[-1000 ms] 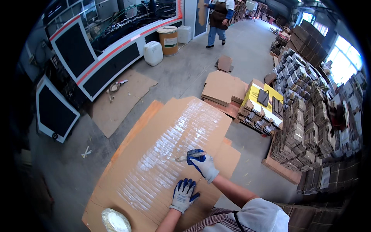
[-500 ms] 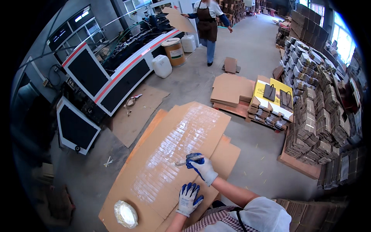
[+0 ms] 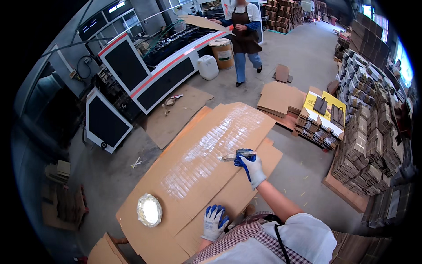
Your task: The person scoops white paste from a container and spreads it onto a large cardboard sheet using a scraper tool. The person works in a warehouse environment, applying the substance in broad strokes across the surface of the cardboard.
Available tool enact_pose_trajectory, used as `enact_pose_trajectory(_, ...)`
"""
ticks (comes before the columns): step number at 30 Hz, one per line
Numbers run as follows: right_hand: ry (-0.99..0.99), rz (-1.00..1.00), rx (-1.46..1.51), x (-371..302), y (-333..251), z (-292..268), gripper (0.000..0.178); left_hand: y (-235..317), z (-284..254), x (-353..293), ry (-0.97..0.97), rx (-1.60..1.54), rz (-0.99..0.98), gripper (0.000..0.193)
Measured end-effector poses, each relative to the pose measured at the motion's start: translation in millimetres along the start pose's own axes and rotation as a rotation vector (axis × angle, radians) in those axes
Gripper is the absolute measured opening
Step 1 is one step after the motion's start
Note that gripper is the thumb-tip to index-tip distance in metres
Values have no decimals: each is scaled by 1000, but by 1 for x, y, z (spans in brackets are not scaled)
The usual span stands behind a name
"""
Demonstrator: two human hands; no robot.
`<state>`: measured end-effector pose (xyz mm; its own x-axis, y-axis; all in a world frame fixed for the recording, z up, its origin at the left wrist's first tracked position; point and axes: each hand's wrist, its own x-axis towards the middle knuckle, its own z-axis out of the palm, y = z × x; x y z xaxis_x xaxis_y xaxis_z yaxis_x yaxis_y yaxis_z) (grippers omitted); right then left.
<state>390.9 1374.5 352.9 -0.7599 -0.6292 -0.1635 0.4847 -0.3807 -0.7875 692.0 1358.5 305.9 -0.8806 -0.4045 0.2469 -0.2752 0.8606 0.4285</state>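
A long cardboard sheet [image 3: 246,176] lies in front of me, its middle shiny with wet glue [image 3: 206,154]. My right hand [image 3: 251,165], in a white and blue glove, is shut on a brush [image 3: 228,156] whose tip rests on the glossy patch near the sheet's right side. My left hand [image 3: 214,222], gloved the same way, lies flat on the near edge of the cardboard with fingers spread. A round white bowl [image 3: 149,210] sits on the sheet's near left end.
A person in a brown apron [image 3: 242,35] walks near a long black, white and red machine [image 3: 145,75]. A white jug [image 3: 207,67] and drum [image 3: 223,53] stand beside it. Stacks of flat cardboard [image 3: 281,97] and bundled cartons [image 3: 369,145] line the right.
The view has tilted up and the sheet sits lower. My right hand with the brush stays over the glossy patch. The aproned person has walked closer along the machine.
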Motion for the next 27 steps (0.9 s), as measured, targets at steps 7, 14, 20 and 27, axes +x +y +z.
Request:
enact_pose_trajectory(7, -89, 109, 67, -7, 13, 13, 29, 7, 12, -48, 24, -45, -121, 39)
enact_pose_trajectory(14, -230, 229, 113, 19, 15, 29, 28, 22, 17, -58, 134, 18, -314, 41)
enact_pose_trajectory(20, -285, 197, 147, 58, -10, 12, 27, 46, 14, 23, 256, -8, -322, 44)
enact_pose_trajectory(27, -228, 154, 152, 97, -43, -30, 27, 76, 16, 112, 199, 86, -198, 42)
